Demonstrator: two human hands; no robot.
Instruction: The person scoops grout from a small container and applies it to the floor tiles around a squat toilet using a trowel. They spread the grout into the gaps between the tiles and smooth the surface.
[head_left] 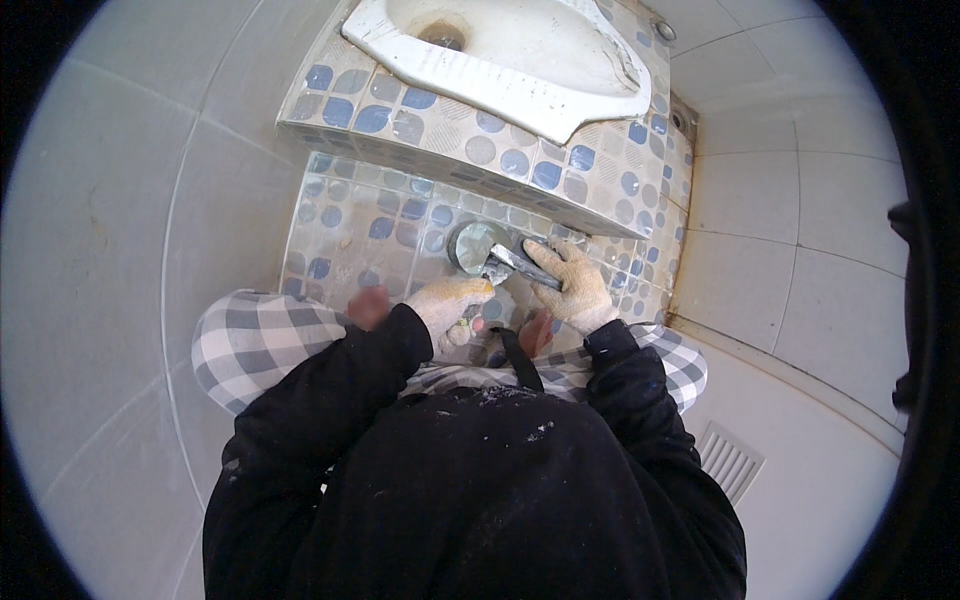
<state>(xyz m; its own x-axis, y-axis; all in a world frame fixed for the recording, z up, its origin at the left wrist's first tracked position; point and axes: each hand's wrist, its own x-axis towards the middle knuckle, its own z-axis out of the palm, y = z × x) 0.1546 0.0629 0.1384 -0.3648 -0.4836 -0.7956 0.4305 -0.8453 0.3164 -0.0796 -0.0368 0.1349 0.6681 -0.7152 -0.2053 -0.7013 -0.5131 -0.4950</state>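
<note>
My right hand (578, 285), in a cream work glove, is closed around a long dark grey tool (532, 268) with a pale flat end. Its exact kind does not show. The tool's pale end lies at the rim of a small round grey bowl (473, 246) with pale, greenish-white contents. To the near left of the bowl is my left hand (447, 300), gloved too, with its fingers pressed together toward the tool. Whatever those fingers hold is hidden. A whitish lump (494, 271) sits between the left fingertips and the bowl.
A white squat toilet (500, 85) is set in a raised tiled step (400, 135) ahead. Blue-and-grey patterned tiles (345, 225) cover the floor. Grey tiled walls (110, 200) stand close on both sides. A vent grille (730, 461) is at the lower right. My bare feet (368, 307) are near the hands.
</note>
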